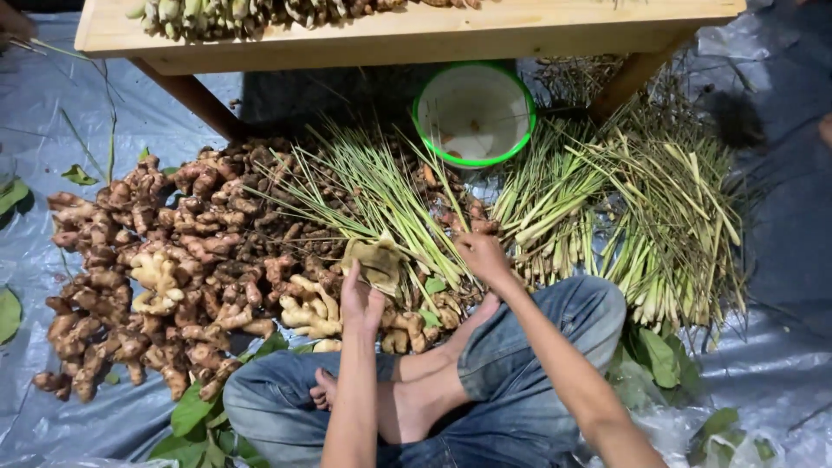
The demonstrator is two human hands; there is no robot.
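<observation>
I sit cross-legged on a grey plastic sheet (780,260), bare feet tucked in. My left hand (360,299) grips a small tan, dirty cloth or leaf piece (373,260) at the base of a lemongrass bundle (381,199). My right hand (482,254) rests on the thick ends of the lemongrass stalks, fingers curled over them. A large heap of ginger root (173,260) spreads in front of me to the left, touching the lemongrass.
A bigger pile of lemongrass (650,208) lies to the right. A white bowl with a green rim (473,113) stands under a low wooden table (416,30). Green leaves (195,416) lie by my knees.
</observation>
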